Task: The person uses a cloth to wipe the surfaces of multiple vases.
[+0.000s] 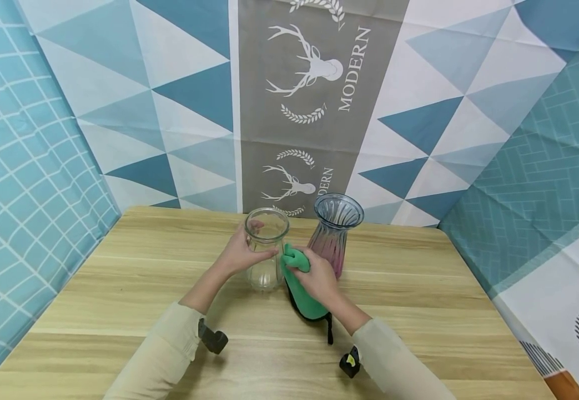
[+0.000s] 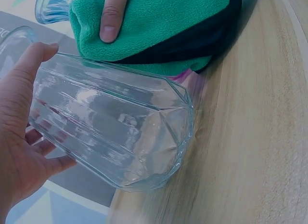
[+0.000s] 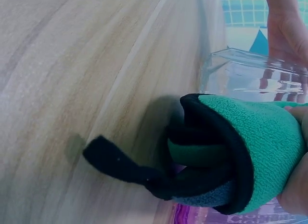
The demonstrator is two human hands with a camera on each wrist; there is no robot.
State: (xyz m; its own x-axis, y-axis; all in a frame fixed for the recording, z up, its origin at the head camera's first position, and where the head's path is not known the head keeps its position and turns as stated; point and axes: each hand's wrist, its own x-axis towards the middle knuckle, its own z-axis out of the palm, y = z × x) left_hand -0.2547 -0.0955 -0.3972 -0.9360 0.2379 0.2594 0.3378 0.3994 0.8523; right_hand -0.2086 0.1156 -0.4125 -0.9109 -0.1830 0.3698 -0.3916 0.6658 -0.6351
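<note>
My left hand (image 1: 235, 254) grips a clear glass vase (image 2: 115, 123) just below its flared rim, thumb on the near side and fingers around the back. The vase has flat facets and its mouth faces up. My right hand (image 1: 319, 276) holds a green towelling cloth (image 1: 305, 299) with a black border and a black hanging loop, bunched at the top under the thumb. The cloth hangs right beside the vase's wall. Behind my right hand stands a ribbed glass vase (image 1: 338, 219), blue at the flared top and pink lower down, partly hidden by the hand.
Both vases are over a light wooden table (image 1: 119, 289). A patterned cloth backdrop (image 1: 189, 111) rises at the table's far edge, with blue sheets (image 1: 29, 166) at the left and right. A black wrist mount (image 1: 212, 337) sits at each sleeve cuff.
</note>
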